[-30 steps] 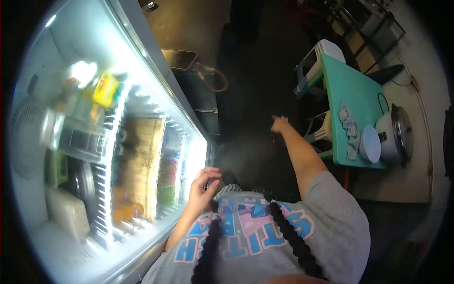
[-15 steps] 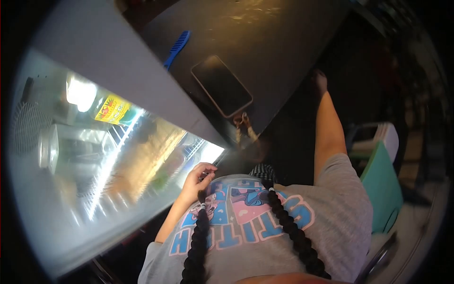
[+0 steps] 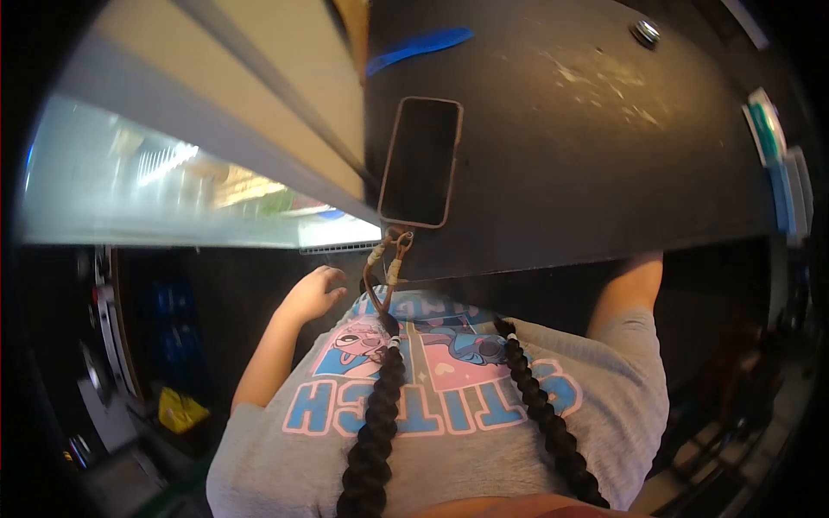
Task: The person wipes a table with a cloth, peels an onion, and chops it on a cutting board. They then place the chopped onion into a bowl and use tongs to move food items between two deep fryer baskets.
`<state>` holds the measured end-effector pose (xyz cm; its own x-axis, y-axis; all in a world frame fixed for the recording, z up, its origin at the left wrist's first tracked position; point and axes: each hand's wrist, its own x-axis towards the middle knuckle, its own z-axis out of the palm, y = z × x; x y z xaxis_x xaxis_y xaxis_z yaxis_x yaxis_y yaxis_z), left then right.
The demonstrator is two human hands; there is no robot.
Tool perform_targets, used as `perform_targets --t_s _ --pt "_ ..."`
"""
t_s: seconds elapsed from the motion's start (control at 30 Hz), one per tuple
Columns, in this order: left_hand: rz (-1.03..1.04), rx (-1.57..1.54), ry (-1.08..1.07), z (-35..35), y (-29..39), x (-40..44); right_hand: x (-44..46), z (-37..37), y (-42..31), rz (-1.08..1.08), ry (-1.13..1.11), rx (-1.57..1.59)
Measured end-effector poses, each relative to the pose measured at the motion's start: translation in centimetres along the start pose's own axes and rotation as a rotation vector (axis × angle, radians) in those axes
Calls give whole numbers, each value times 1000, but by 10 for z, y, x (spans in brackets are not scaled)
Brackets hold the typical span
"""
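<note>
My left hand (image 3: 315, 295) is held low in front of the shirt, just below the lower edge of the lit refrigerator (image 3: 95, 198). Its fingers are curled, and whether anything is in them does not show. Of my right arm (image 3: 629, 289) only the forearm is visible; the hand is hidden beneath the edge of the dark table (image 3: 553, 190). A phone (image 3: 420, 162) with a dark screen lies on the table beside the refrigerator, its brown strap (image 3: 380, 274) hanging over the front edge.
On the table are a blue comb (image 3: 423, 47) and a small shiny metal object (image 3: 645, 34). White and blue items (image 3: 790, 194) stand at its right edge. A yellow bag (image 3: 181, 410) is at the lower left.
The view has swung from the open refrigerator and green table to the dark table. Less of the refrigerator interior shows. My right hand has gone out of sight beneath the table edge.
</note>
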<state>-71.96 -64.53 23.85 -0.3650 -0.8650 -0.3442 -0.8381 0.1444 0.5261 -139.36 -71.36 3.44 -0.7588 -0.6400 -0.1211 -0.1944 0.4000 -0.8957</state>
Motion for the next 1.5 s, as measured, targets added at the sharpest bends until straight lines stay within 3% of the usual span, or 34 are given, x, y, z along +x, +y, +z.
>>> perform_targets --t_s 0.27,0.37,0.53,0.67,0.77,0.87,0.93,1.07,1.23,1.3,1.47,1.5 --pt "-225 38 210 58 -104 -43 -100 -2 80 8 -189 -370" --pt "-433 50 270 75 -108 -92 -110 -4 100 -2 -328 -469" --pt "-684 -168 253 118 -139 -131 -106 -18 132 -5 -465 -631" --pt "-770 -191 279 185 -210 -180 -113 -26 138 -10 -535 -734" --pt "-933 -162 74 214 -252 -215 -124 -33 140 2 -570 -785" --pt "-1117 -260 12 219 -243 -225 -125 -41 147 -1 -607 -833" --pt "-1190 -388 116 218 -241 -223 -127 -39 151 -9 -636 -864" --pt "-1147 -421 253 220 -255 -217 -139 -47 162 -19 -680 -933" --pt "-1110 -442 245 223 -283 -222 -175 -31 161 -81 -762 -1054" --pt "-916 -368 414 233 -316 -226 -197 -17 160 -123 -800 -1110" --pt "-988 -322 473 227 -315 -235 -255 39 146 -260 -936 -1251" --pt "-1007 -291 456 249 -342 -237 -270 53 145 -283 -963 -1273"
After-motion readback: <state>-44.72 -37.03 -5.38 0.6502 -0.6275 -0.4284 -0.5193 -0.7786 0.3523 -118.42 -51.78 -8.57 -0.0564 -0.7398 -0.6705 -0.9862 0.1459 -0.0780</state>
